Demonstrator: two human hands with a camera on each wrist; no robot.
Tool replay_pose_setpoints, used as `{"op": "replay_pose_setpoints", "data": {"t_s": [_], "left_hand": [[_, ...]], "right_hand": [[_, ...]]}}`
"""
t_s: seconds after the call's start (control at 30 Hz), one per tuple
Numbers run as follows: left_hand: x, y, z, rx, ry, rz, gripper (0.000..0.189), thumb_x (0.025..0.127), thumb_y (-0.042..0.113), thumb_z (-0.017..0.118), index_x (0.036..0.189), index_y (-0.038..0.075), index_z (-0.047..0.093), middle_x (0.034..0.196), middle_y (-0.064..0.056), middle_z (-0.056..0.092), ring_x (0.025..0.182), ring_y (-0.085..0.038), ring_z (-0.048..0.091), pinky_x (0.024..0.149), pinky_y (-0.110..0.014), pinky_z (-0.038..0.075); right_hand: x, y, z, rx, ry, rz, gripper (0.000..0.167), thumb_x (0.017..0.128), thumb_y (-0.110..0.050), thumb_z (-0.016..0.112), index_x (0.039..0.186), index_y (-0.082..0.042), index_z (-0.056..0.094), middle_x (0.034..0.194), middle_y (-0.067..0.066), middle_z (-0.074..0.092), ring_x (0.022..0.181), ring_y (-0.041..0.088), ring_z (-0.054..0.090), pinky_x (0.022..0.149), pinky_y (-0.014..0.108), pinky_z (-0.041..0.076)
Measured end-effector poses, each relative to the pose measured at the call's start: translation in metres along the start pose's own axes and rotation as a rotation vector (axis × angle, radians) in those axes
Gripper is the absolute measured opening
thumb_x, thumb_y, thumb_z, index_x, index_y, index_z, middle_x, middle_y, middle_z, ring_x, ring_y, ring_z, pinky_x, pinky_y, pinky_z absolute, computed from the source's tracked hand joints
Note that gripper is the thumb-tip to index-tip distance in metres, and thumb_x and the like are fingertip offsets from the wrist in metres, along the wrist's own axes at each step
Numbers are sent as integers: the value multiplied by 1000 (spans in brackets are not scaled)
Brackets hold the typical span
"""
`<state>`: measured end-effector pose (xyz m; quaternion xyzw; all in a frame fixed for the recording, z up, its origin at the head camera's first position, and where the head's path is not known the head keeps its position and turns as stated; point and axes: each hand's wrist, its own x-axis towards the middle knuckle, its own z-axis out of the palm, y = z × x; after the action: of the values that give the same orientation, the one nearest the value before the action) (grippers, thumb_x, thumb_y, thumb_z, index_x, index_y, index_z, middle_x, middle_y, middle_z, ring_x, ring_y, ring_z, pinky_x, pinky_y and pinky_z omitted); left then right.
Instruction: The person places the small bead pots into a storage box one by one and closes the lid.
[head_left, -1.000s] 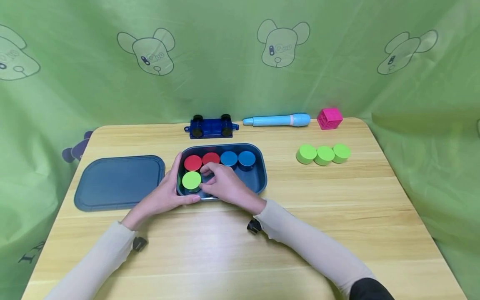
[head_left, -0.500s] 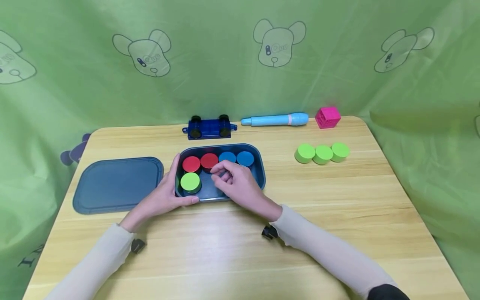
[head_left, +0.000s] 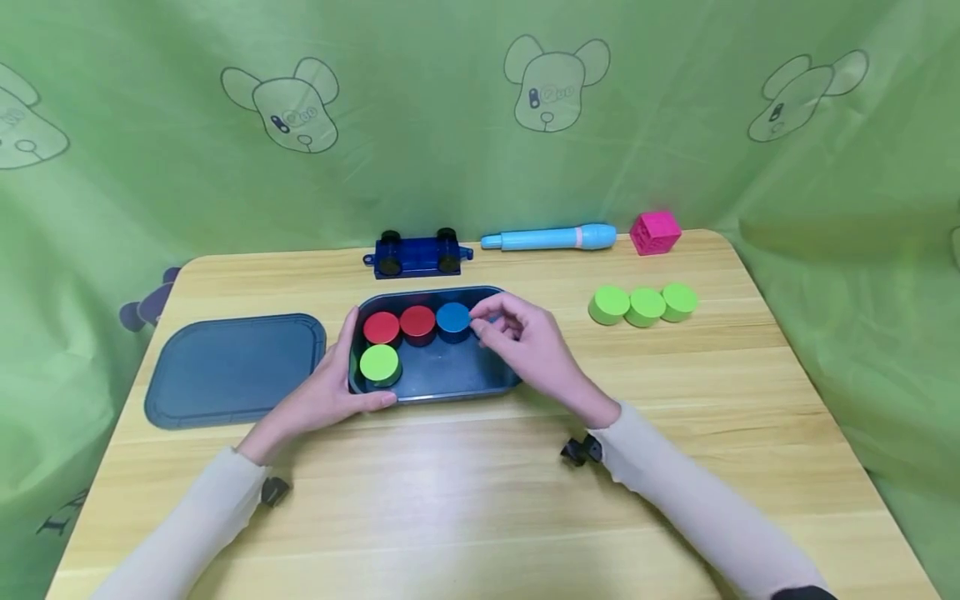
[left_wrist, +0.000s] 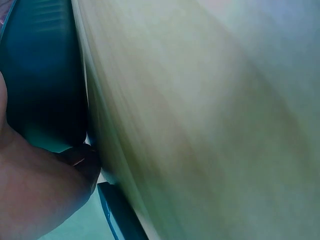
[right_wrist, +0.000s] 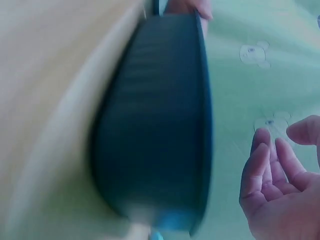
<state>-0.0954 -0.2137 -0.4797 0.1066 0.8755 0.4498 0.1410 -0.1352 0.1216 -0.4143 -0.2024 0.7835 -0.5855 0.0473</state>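
Note:
My left hand holds the left end of a dark blue plastic box, its thumb along the front rim and its fingers at the left side. Inside stand a red round block, another red round block and a blue round block along the back. A green round block stands at the front left. Over the box's right end is my right hand, covering most of a second blue block. In the right wrist view its fingers are loosely bent, holding nothing, above the rim.
A matching flat lid lies left of the box. Behind are a dark blue wheeled toy car base, a light blue pen-shaped toy and a pink cube. Three green round blocks stand to the right, before a green curtain.
My right hand has come away from the green block in the box and moved right across it, uncovering the box's middle. My left hand keeps its hold on the box.

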Motion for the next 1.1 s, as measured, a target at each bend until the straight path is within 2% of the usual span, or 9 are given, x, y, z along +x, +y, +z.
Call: {"op": "replay_pose_setpoints", "data": {"t_s": [0.17,0.3,0.57,0.73,0.87,1.0,1.1], "left_hand": [[2,-1,1,2,-5,2,138,90,49,91,174,32,-17,182,-7,-1,165,-40,7,120,-78,23],[3,-1,2,-1,-3,7,138,90,49,91,174,32,-16,182,-7,0,165,-40,8,120,-77,23],[0,-1,3,-2,-6,-1,139,89,50,91,174,30,-17,182,-9,1,165,-42,8,119,-80,21],[0,0,3,-1,-2,-5,139,90,47,92,174,30,-17,182,-9,0,165,-43,8,119,-80,21],[0,0,2,-2,1,-11,139,90,46,92,174,30,-17,182,-8,-1,165,-43,7,118,-81,21],[0,0,1,0,1,-5,139,89,46,92,174,30,-17,182,-7,-1,165,-41,7,120,-79,21],[0,0,0,2,0,-1,139,90,46,92,174,30,-17,182,-6,-2,165,-40,6,120,-79,21]], "right_hand": [[-4,0,-24,-39,49,30,18,105,-16,76,118,-5,75,97,13,74,85,37,66,70,24,53],[-8,3,-38,-59,77,60,25,101,-17,80,121,-3,75,103,10,74,87,28,66,74,24,54],[-16,12,-68,-110,145,77,32,101,-18,82,125,-1,72,117,12,73,93,26,67,76,23,54],[-23,17,-90,-110,225,69,33,101,-17,81,127,-1,71,122,12,70,96,22,66,75,20,53],[-29,28,-107,-95,297,55,35,101,-13,81,130,2,70,120,6,71,94,17,66,74,18,52],[-38,39,-124,-66,361,87,38,102,-13,80,133,5,67,119,5,69,93,15,63,74,17,52],[-45,47,-138,-94,399,141,40,104,-19,79,136,2,67,124,7,66,96,15,61,79,16,52]]}}
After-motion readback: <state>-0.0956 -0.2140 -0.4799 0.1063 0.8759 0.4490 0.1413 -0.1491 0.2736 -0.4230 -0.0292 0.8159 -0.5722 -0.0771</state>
